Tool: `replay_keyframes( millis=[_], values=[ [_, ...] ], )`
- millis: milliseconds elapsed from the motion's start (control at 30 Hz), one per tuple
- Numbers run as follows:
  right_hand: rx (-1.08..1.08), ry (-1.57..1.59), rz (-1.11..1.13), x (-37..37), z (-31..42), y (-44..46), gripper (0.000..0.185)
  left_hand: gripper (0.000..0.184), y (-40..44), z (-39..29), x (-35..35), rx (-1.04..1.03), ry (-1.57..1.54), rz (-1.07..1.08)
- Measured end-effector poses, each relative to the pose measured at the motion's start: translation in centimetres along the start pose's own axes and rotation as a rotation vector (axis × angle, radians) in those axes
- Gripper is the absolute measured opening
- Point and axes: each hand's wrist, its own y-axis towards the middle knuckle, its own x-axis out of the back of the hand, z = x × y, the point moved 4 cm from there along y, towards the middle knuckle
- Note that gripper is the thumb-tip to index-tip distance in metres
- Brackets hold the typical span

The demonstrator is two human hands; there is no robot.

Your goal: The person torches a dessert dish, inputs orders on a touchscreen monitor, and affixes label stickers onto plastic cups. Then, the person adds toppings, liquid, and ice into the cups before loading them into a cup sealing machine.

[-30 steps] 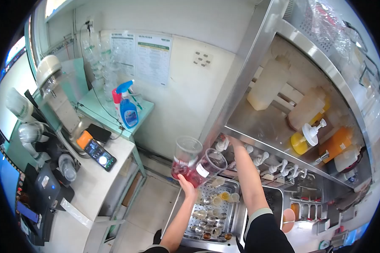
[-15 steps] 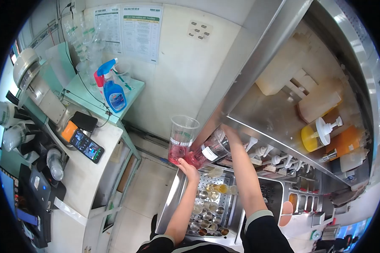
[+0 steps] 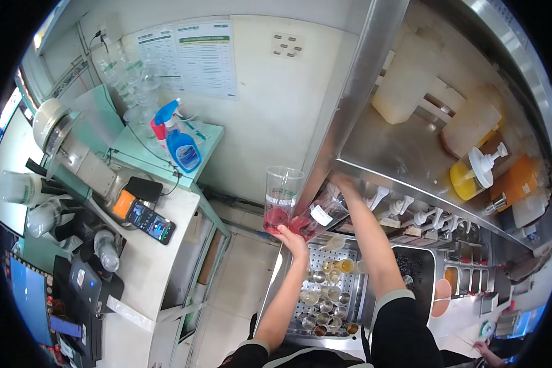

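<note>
My left hand is closed around the base of a clear printed plastic cup, which stands roughly upright with red contents in its lower part. Beside it, a transparent jug with a white label lies tilted, its lower end near the cup and red liquid toward that end. My right hand grips the jug's upper end; its fingers are partly hidden behind it. Below both hands, a perforated metal tray holds several small measuring cups. Whether liquid is flowing between the vessels cannot be made out.
On the left, a white counter carries a phone and a sealing machine. A blue spray bottle stands on a green shelf. A steel shelf with jugs overhangs at right. Another person's hand shows at lower right.
The view has shifted, so both hands, the cup and the jug appear farther right. Both hands keep their hold, and the jug stays tilted beside the cup. Another person's hand has come into view.
</note>
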Motion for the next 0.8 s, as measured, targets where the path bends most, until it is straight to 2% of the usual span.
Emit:
replay_keyframes(
  millis=[33, 133, 233, 300, 433, 467, 500, 533, 567, 600, 700, 767, 800],
  values=[
    [-0.006, -0.005, 0.012, 0.1, 0.0, -0.1, 0.049, 0.072, -0.1, 0.1, 0.3, 0.075, 0.025, -0.030],
    [0.047, 0.019, 0.056, 0.5, -1.0, 0.5, 0.048, 0.063, 0.3, -0.3, 0.2, -0.076, 0.050, 0.004],
    [0.030, 0.040, 0.030, -1.5, -2.6, 0.8, 0.048, 0.074, 0.4, 1.0, 0.5, 0.075, -0.006, 0.034],
    [0.000, 0.041, 0.018, -2.7, -2.6, 1.0, 0.047, 0.071, 1.4, 2.3, 1.4, 0.001, 0.014, 0.035],
    [-0.107, 0.031, 0.093, -0.8, 0.0, 0.0, 0.046, 0.064, 1.1, -0.5, 0.5, -0.093, 0.163, 0.028],
    [-0.118, 0.036, 0.107, -0.5, 0.8, -0.1, 0.046, 0.056, 3.3, 1.1, 1.7, -0.084, 0.099, 0.112],
    [-0.129, 0.038, 0.130, -0.4, 1.5, -0.1, 0.045, 0.048, 3.1, 0.0, 1.3, -0.120, 0.049, 0.178],
    [-0.133, 0.044, 0.154, -0.2, 2.4, 0.0, 0.045, 0.047, 2.5, -1.6, 0.7, -0.095, 0.053, 0.286],
    [-0.134, 0.055, 0.167, 0.5, 2.9, -0.1, 0.044, 0.047, 4.6, -0.2, 2.3, 0.075, 0.061, 0.302],
    [-0.119, 0.071, 0.187, 1.0, 4.0, 0.3, 0.044, 0.048, 3.8, -1.5, 1.6, 0.052, -0.024, 0.312],
    [-0.046, 0.142, 0.264, 4.7, 5.4, -0.4, 0.042, 0.058, 3.5, -3.2, 0.3, 0.002, 0.107, 0.208],
    [0.031, 0.209, 0.316, 8.8, 4.9, -3.6, 0.042, 0.060, 4.3, -2.2, 0.7, 0.149, -0.018, 0.226],
    [0.092, 0.234, 0.304, 11.7, 3.8, -6.0, 0.041, 0.061, 3.2, -2.7, 0.3, 0.133, -0.019, 0.265]
  ],
)
